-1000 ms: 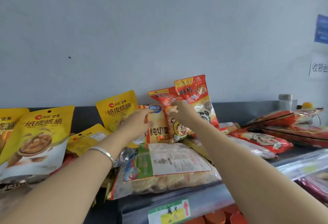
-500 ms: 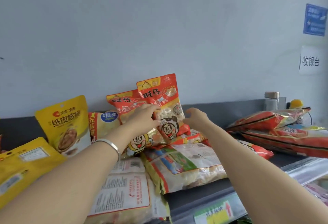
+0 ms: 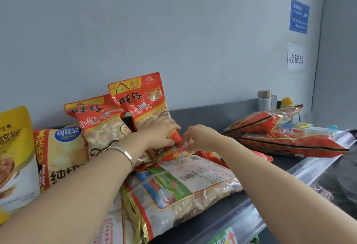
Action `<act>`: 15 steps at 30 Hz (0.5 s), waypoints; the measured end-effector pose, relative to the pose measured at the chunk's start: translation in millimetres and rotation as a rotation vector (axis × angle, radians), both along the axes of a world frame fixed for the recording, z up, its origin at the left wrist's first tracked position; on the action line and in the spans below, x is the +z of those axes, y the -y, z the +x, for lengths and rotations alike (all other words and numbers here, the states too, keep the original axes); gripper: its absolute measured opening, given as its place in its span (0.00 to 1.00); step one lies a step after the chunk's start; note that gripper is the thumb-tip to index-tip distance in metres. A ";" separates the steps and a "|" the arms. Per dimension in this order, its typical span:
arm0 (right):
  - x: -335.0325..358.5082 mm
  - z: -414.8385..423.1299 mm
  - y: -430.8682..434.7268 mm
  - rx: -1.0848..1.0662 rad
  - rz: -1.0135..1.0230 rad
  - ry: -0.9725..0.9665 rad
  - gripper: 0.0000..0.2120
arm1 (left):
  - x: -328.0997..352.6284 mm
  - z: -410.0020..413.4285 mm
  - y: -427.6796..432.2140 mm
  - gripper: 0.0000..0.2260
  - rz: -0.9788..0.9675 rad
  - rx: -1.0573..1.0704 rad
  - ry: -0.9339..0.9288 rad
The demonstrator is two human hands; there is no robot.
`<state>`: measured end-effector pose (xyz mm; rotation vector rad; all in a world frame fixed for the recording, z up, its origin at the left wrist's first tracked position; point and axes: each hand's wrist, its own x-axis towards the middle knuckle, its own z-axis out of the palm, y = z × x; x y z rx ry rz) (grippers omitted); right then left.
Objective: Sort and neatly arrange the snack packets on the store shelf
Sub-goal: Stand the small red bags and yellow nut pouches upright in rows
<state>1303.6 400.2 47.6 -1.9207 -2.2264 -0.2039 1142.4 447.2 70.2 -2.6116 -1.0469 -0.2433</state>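
Note:
Two red-orange snack packets stand upright against the grey wall: the taller one at right, a second to its left. My left hand grips the lower part of the taller packet. My right hand, just to its right, pinches the edge of a flat red packet lying below them. In front lies a large clear packet with a printed back label. A pale chip packet and a yellow walnut packet stand at the left.
More red packets lie flat in a heap at the right of the dark shelf. A glass jar and a yellow object stand at the back right. Two paper signs hang on the wall.
The view has shifted right and closer to the shelf. My left hand slid down the taller red packet to its base, and my right hand came in to the flat red packet beside it.

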 end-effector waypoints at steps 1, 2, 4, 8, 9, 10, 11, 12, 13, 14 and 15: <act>-1.9 -3.4 -2.5 0.022 0.002 0.059 0.12 | -0.8 0.3 -2.6 0.25 0.008 0.000 0.000; -3.7 -5.9 -5.1 0.041 0.010 0.108 0.12 | -2.2 0.1 -4.8 0.25 0.017 0.007 -0.003; -5.1 -7.9 -11.2 0.062 0.039 0.183 0.12 | -4.8 -0.8 -8.7 0.25 0.040 0.038 -0.011; -8.4 -4.0 -23.6 0.093 0.095 0.175 0.12 | -6.6 1.0 -16.0 0.19 0.040 0.067 0.021; -8.9 -0.2 -26.3 0.117 0.132 0.117 0.10 | -6.4 1.7 -17.1 0.19 0.008 0.089 0.074; -8.7 5.9 -29.5 0.136 0.172 0.033 0.09 | -5.3 2.3 -16.7 0.20 -0.034 0.123 0.144; -7.5 13.7 -32.0 0.147 0.199 -0.058 0.07 | -2.9 3.2 -15.4 0.22 -0.084 0.159 0.223; -5.8 22.6 -34.5 0.153 0.212 -0.132 0.06 | -0.5 4.4 -14.7 0.25 -0.125 0.188 0.292; -3.9 31.9 -37.1 0.155 0.219 -0.182 0.06 | 2.6 6.2 -11.8 0.29 -0.158 0.211 0.335; -2.1 41.3 -39.1 0.154 0.228 -0.227 0.06 | 4.6 8.8 -10.2 0.32 -0.184 0.224 0.369; -0.3 50.7 -39.7 0.152 0.249 -0.292 0.06 | 4.9 11.8 -8.2 0.35 -0.216 0.232 0.411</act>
